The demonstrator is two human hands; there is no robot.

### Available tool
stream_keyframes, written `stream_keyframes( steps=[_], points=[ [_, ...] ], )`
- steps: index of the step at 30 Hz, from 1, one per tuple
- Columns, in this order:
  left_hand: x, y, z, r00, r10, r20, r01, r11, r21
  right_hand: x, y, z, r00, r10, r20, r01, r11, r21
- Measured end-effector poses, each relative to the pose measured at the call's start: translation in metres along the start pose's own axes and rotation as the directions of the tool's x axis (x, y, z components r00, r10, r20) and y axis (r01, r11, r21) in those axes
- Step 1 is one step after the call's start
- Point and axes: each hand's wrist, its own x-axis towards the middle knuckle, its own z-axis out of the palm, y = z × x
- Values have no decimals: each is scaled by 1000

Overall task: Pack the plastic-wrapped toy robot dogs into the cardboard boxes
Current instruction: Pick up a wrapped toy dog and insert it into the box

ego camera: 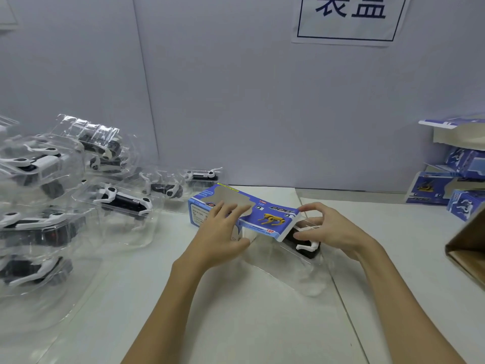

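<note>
My fingers (231, 210) of the left hand (221, 232) lie spread over the top of the blue box (244, 210), with the thumb curled round its near side, so this hand grips the box and pins it to the white table (236, 311). My right hand (328, 229) sits at about three o'clock of the box. Its fingertips pinch the clear plastic shell of the wrapped toy dog (307, 244), whose black and white body sticks out of the box's open right end. The dog is partly inside the box, and the rest of it lies under and just ahead of my right fingers, touching them. A fold of the clear wrap spreads on the table toward five o'clock.

At three o'clock, near the edge of view, stands the corner of a brown carton (467, 250). At nine to ten o'clock a heap of wrapped dogs (78, 193) covers the left of the table, several stacked on each other, well apart from my hands. At two o'clock, against the wall, blue boxes are stacked in a pile (454, 177). Beyond, at one o'clock on the grey wall, hangs a white sign (349, 17) with dark characters.
</note>
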Motion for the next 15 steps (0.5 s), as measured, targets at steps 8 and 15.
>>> stream_keyframes(
  steps=[8,15],
  points=[
    [0,-7,-9,1000,17,-22,-19,997,-74,1,-1,8,997,-68,23,66,995,72],
    [-3,-1,-15,999,36,29,-33,995,-98,4,-6,20,994,-113,-8,113,993,21]
  ],
)
